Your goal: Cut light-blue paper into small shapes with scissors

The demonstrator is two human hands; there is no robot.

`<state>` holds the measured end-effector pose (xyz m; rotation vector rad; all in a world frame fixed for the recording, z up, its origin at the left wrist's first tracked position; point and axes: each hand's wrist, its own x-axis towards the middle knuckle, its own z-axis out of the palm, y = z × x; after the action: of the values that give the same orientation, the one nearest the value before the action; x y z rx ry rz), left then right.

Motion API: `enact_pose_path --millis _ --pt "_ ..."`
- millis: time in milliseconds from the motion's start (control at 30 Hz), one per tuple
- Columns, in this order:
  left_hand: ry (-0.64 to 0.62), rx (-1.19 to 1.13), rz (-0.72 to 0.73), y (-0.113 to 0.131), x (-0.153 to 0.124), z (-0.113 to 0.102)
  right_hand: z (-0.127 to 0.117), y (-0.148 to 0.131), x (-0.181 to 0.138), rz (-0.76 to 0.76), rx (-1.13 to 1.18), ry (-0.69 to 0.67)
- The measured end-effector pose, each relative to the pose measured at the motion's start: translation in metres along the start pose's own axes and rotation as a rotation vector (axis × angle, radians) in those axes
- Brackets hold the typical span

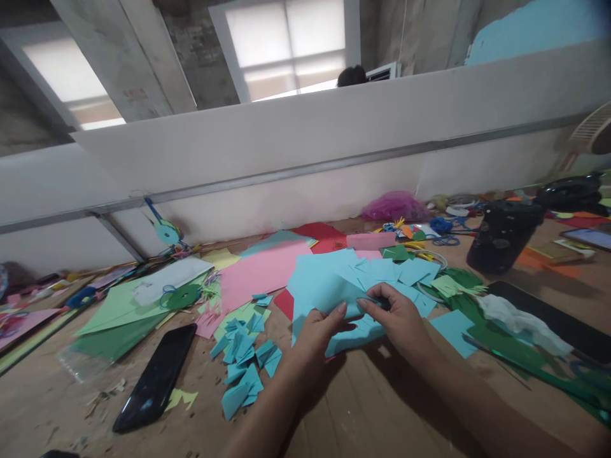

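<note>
A light blue sheet of paper [319, 286] lies partly folded on the wooden table [372, 394] in front of me. My left hand [321, 331] pinches its lower fold between thumb and fingers. My right hand [398, 318] presses and grips the same sheet from the right, fingers curled on the crease. Left of my hands sits a pile of small folded blue paper pieces [245, 362]. Several blue squares [405, 272] lie just behind the sheet.
A black phone [155, 378] lies at the left. Pink [258, 273], green [119, 318] and red [317, 232] sheets spread behind. A black bottle [501, 235], scissors [449, 238], a white cloth [520, 321] and a dark tablet [563, 324] stand at the right. A white partition [305, 159] bounds the back.
</note>
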<state>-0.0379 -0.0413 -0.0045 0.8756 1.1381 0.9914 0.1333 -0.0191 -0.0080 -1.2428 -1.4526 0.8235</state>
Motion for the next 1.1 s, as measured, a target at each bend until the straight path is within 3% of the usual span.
enact_pose_path --millis 133,333,433,700,1100 --pt "0.057 0.108 -0.023 0.001 0.006 0.001 0.001 -0.001 0.0 -0.008 0.027 0.002" --pt "-0.05 0.058 0.13 0.002 0.013 0.004 0.002 0.0 0.0 -0.016 0.065 0.008" --pt "-0.035 0.029 0.161 0.001 0.011 0.003 0.003 0.004 0.001 -0.016 0.135 0.015" --pt "-0.013 -0.047 0.177 0.005 0.009 0.004 0.002 0.001 0.001 0.085 0.116 -0.079" --pt "-0.096 -0.051 0.185 0.01 0.005 0.007 0.002 0.0 0.002 0.12 0.165 -0.06"
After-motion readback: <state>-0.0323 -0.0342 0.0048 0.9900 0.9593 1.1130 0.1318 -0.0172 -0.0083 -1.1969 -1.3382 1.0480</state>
